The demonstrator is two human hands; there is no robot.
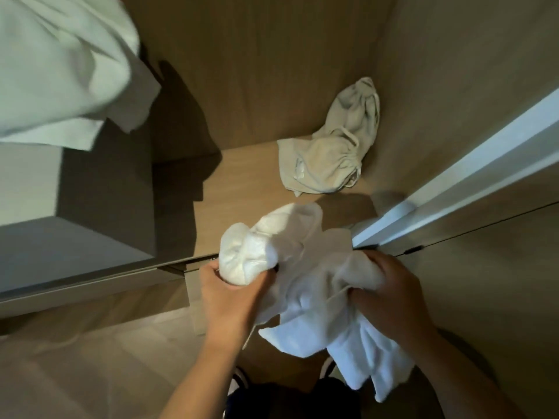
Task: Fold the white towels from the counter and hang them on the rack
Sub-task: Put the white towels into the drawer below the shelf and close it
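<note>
A crumpled white terry-cloth towel (pixel 308 267) is held in both hands, just in front of the near edge of the pale wood-grain counter (pixel 242 182) and partly over it. The left hand (pixel 225 293) is closed around one bunched end, which bulges above the fingers as a soft, rounded knob of looped pile. The right hand (pixel 390 294) is curled tightly into another gathered fold, with the knuckles turned upward. Between the two grips the cloth is twisted and creased, not yet flattened (no straight edge can be made out), and its loose lower part is left hanging in limp, bluish-white flaps below the right wrist.

Further back on the counter, a second crumpled towel of cream-tinted terry (pixel 329 146) is seen slumped into the corner, leaning against the matte beige wood-grain wall panel (pixel 272 71). A corded hem is shown along its folds, and it lies well apart from the held towel.

At upper left, a broad white cloth (pixel 60 71) is seen draped in smooth, heavy folds, its corner hanging over a grey block-shaped cabinet (pixel 99 192). To the right, a glossy white door frame edge (pixel 484 164) is caught running diagonally.
</note>
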